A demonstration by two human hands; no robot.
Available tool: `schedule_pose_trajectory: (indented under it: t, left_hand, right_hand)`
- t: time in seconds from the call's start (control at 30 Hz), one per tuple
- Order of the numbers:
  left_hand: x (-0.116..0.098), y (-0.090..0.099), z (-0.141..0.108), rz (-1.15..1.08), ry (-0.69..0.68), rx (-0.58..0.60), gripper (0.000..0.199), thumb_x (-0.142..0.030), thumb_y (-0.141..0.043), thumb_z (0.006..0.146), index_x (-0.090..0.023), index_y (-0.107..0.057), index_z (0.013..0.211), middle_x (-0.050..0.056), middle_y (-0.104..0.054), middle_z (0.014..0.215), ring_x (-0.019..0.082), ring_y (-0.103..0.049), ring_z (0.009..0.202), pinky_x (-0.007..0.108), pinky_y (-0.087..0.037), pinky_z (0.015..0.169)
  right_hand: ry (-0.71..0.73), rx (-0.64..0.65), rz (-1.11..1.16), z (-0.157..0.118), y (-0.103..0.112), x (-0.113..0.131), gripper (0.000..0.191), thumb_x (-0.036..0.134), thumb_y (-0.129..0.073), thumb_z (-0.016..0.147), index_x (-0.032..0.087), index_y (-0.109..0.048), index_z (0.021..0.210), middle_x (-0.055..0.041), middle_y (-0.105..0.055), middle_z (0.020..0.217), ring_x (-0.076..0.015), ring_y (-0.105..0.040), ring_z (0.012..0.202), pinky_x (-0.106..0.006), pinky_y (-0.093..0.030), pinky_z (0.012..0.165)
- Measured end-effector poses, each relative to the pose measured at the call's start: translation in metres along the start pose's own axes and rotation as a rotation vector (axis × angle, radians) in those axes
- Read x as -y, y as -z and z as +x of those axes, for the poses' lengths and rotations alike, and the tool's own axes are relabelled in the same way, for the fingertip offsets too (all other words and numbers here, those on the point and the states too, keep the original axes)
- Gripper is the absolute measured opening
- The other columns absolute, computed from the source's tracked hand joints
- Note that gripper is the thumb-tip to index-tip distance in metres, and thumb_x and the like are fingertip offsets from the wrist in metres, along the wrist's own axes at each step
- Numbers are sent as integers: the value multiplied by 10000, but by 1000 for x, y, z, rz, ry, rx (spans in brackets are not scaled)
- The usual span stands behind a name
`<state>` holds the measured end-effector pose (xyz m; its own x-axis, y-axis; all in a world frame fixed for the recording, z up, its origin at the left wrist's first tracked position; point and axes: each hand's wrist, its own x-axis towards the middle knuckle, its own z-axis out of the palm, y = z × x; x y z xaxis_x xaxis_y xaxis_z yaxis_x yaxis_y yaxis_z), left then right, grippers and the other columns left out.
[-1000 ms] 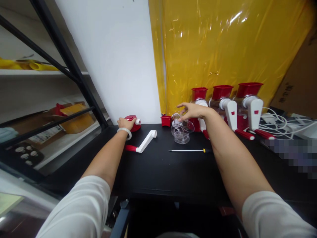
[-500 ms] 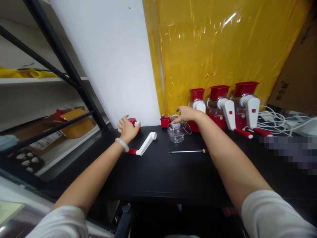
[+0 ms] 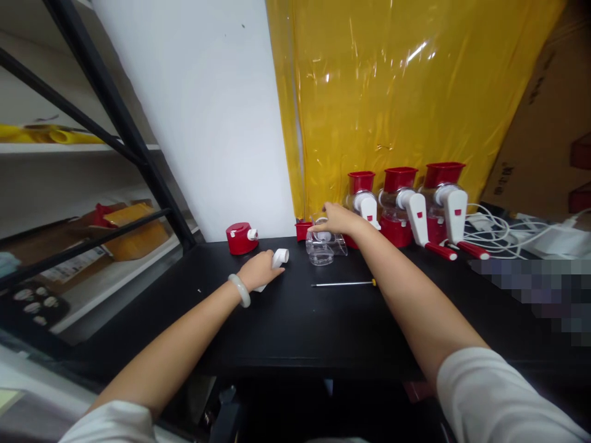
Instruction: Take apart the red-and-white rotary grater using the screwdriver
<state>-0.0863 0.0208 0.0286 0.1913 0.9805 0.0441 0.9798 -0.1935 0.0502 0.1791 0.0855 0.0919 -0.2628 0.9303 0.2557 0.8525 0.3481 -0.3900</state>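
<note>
My left hand (image 3: 259, 269) is closed over a white crank handle (image 3: 280, 257) on the black table; its round end shows past my fingers and the grip end is hidden under the hand. Behind it sits a red round base (image 3: 242, 239) with a white knob on its side. My right hand (image 3: 339, 220) pinches the upper rim of a clear plastic grater body (image 3: 322, 253) lying on the table. A small red part (image 3: 303, 231) is just behind that body. In front of it lies a screwdriver (image 3: 344, 284) with a yellow end.
Several red and white hand-crank graters (image 3: 401, 203) stand in a row along the yellow plastic sheet (image 3: 392, 92). White cables (image 3: 489, 231) are heaped at the right. A shelf rack with black bars (image 3: 152, 178) borders the table's left side.
My left hand has left the red base and moved right and nearer, onto the crank handle. My right hand stays at the clear body. The view has shifted slightly.
</note>
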Motion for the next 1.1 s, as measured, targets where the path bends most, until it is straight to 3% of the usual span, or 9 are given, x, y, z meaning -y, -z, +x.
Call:
schedule_pose_trajectory:
  t: [0.1,0.23,0.3,0.4,0.57,0.67,0.77,0.93,1.1]
  left_hand:
    - [-3,5,4,52,23,-10,311,-364,-526,927,-100,-581,1081,233,-706,1069,346,-704,974,388,-496,786]
    - [-3,18,4,-40,2,-84,288,-343,-479,943,-104,-502,1102,239,-702,1014,349,-709,923,400,-506,740]
    - [-6,23,-1,-315,-61,-56,266,-351,-492,933,-142,-459,1095,168,-704,961,285,-715,816,356,-520,679]
    - [-12,27,-11,-784,-147,13,264,-355,-488,920,-188,-410,1109,44,-655,844,204,-669,645,316,-527,576]
    - [-18,27,-23,-1120,-248,38,283,-360,-542,882,-209,-421,1088,-44,-547,696,139,-564,504,266,-486,469]
    - [-15,27,-28,-1153,-286,-4,364,-377,-570,878,-206,-422,1163,-51,-539,680,135,-539,484,265,-481,446]
    - [-11,25,-29,-1129,-317,-76,454,-381,-588,881,-199,-411,1258,-49,-552,681,134,-535,482,262,-478,451]
    - [-9,16,-26,-1088,-335,-194,507,-356,-592,899,-198,-405,1343,-36,-581,719,141,-589,553,259,-505,513]
    - [-14,8,-22,-1106,-265,-230,461,-348,-539,925,-208,-396,1340,-9,-631,809,114,-586,464,245,-487,455]
  right_hand:
    - [51,-115,34,-9,17,0,926,699,-716,721,75,-496,1369,-278,-535,1369,-368,-580,1216,-471,-476,987]
    - [241,-378,96,-46,46,-11,504,546,-595,901,142,-589,1203,-170,-652,1168,-255,-651,989,-410,-509,882]
    - [327,-317,69,-76,51,-25,331,484,-571,929,167,-624,1011,-98,-685,942,-209,-642,825,-358,-508,769]
    - [328,-146,-11,-127,42,-54,280,425,-537,954,193,-605,813,-49,-649,774,-174,-598,697,-319,-479,688]
    - [203,-68,-156,-181,14,-109,305,493,-597,907,204,-671,971,-108,-658,1002,-251,-631,964,-407,-505,891]
    - [128,58,-152,-188,3,-129,408,538,-658,848,207,-674,1085,-120,-653,1093,-283,-622,1042,-442,-505,941]
    - [127,101,-113,-187,-2,-132,332,485,-628,879,210,-669,1060,-114,-658,1094,-276,-629,1047,-441,-502,960]
    - [69,157,183,-193,24,-111,345,526,-603,894,220,-626,1051,-76,-702,1009,-232,-682,891,-381,-559,829]
    - [37,-125,516,-174,60,-108,275,470,-634,891,205,-611,960,-29,-664,722,-176,-647,638,-320,-551,648]
